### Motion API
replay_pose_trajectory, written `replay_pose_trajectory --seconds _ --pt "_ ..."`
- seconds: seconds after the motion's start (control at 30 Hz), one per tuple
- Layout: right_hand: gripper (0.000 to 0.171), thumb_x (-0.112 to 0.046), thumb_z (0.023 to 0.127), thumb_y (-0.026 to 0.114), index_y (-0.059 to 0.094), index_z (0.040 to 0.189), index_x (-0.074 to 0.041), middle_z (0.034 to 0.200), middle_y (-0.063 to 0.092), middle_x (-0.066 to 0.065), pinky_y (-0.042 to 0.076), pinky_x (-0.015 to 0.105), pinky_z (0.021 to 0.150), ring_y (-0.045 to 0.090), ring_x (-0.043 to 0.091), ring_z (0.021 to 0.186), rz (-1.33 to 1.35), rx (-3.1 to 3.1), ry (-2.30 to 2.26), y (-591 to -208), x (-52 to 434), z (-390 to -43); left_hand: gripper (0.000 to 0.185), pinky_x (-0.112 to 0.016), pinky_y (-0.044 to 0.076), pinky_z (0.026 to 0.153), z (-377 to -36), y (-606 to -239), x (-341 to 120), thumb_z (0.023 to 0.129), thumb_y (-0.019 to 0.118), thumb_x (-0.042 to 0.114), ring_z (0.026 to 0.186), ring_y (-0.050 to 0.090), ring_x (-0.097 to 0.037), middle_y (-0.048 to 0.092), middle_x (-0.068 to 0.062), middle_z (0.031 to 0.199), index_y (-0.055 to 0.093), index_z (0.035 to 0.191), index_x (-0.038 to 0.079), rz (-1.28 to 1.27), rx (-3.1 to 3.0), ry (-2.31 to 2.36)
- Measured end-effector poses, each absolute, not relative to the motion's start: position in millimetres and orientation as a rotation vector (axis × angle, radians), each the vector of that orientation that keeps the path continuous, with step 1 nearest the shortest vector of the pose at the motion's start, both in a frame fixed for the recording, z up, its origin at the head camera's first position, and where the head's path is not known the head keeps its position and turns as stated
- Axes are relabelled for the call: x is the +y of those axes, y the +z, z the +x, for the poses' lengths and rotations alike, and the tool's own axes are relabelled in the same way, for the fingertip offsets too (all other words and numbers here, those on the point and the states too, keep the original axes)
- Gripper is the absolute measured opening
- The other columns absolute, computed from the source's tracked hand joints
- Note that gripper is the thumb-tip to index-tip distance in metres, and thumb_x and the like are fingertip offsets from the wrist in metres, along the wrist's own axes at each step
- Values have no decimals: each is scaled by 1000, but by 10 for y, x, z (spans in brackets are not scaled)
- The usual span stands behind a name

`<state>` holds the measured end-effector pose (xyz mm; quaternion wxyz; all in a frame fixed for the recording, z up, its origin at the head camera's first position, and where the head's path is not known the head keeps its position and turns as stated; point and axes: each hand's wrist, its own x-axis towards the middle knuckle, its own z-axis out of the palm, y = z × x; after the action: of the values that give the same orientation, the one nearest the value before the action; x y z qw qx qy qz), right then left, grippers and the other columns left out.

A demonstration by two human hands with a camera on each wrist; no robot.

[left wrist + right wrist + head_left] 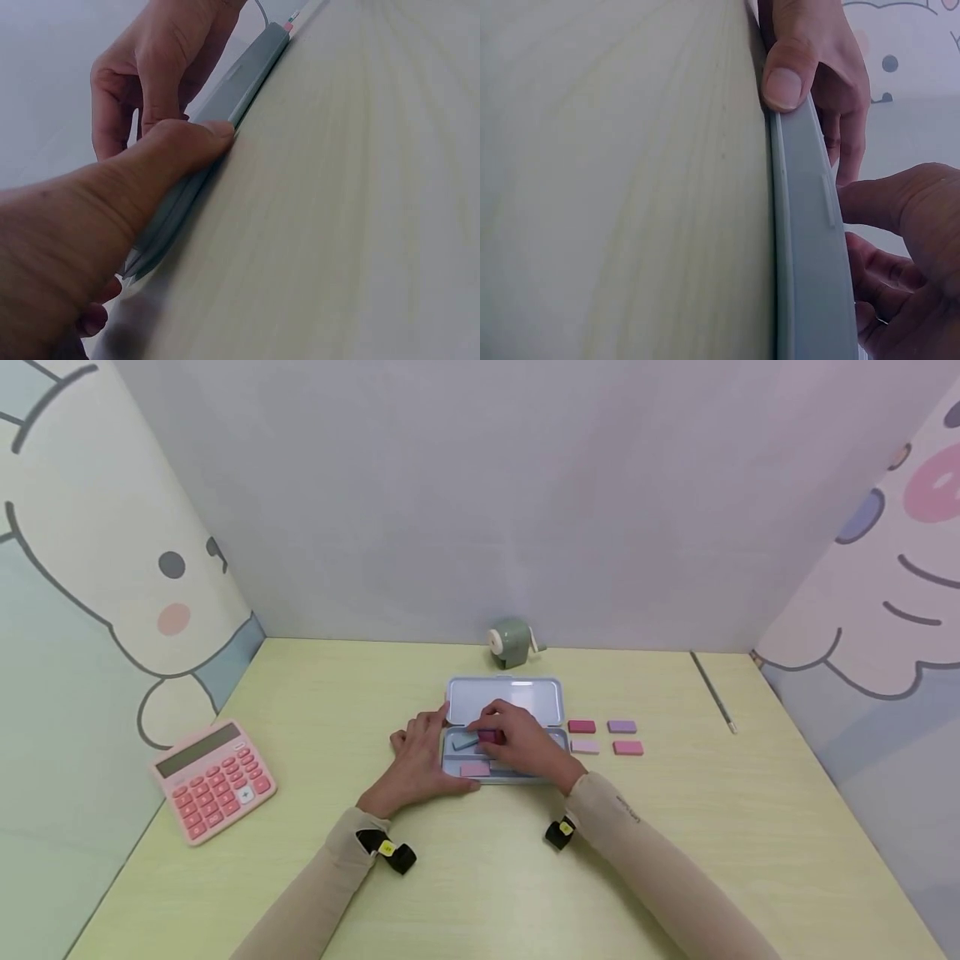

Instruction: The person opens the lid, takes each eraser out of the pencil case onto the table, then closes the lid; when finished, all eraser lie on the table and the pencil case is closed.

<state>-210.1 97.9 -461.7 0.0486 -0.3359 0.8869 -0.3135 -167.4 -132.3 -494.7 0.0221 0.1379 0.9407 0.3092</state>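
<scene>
An open pencil case lies on the tabletop, its lid folded back behind its tray. The left hand grips the case's left end, thumb against the front wall. The right hand, apart from the left, reaches over the case and pinches a dark pink block inside it. Within the case lie a blue stick, left of that block, and a light pink block in the front compartment. Four small blocks sit just right of the case, a sharpener behind it.
</scene>
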Motion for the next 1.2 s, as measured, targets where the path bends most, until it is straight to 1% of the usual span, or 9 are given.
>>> replay_pose_trajectory --seconds 0.2,0.37,0.53,0.77,0.87,0.93,1.03,1.1,1.2 --pt "29 -17 98 80 80 127 -14 124 67 7 53 39 96 61 20 104 -973 2733 -888 -4611 898 -2112 138 -59 19 105 -1670 -4930 -1320 70 94 63 133 42 -37 43 -19 154 19 172 11 429 2900 955" --pt "27 -18 96 82 82 124 -15 123 68 7 54 43 98 62 21 104 -893 2762 -845 -4602 820 -2109 137 -60 19 104 -1663 -4938 -1328 70 94 64 128 45 -35 49 -17 150 19 172 11 431 2906 927" --pt "24 -19 97 82 81 121 -17 122 67 6 55 42 97 62 20 101 -814 2777 -840 -4601 787 -2100 136 -59 19 104 -1665 -4939 -1328 71 93 64 126 45 -34 52 -15 148 18 172 11 433 2902 924" --pt "21 -12 97 80 77 117 -13 119 70 7 56 45 101 65 21 103 -872 2794 -906 -4563 866 -2036 136 -60 20 104 -1664 -4918 -1300 72 93 62 125 45 -34 52 -14 146 19 172 10 437 2907 918" --pt "19 -10 96 80 76 114 -13 116 72 5 58 43 99 67 19 100 -909 2826 -930 -4547 955 -1992 136 -60 20 104 -1664 -4923 -1290 71 93 63 126 45 -35 52 -15 147 18 172 10 433 2900 917" --pt "17 -9 97 79 75 113 -14 113 72 4 59 40 92 66 18 94 -903 2849 -949 -4522 1022 -1961 137 -60 20 104 -1665 -4927 -1287 71 93 64 127 45 -36 51 -16 148 18 172 10 437 2899 908" --pt "15 -11 98 76 72 112 -13 110 71 4 55 33 81 60 15 84 -872 2879 -962 -4469 1122 -1921 138 -60 20 104 -1671 -4938 -1295 71 92 66 128 46 -36 50 -17 151 17 172 9 443 2914 882" --pt "14 -12 98 74 70 112 -12 108 69 5 50 31 74 55 14 76 -858 2892 -965 -4436 1195 -1901 138 -60 21 104 -1675 -4937 -1303 70 92 65 129 46 -36 50 -18 151 17 172 9 446 2923 880" --pt "15 -10 96 71 67 110 -11 103 66 5 46 28 69 51 12 74 -837 2908 -951 -4405 1320 -1869 139 -61 21 104 -1682 -4936 -1309 70 92 65 131 46 -37 49 -18 152 17 172 9 448 2923 882"
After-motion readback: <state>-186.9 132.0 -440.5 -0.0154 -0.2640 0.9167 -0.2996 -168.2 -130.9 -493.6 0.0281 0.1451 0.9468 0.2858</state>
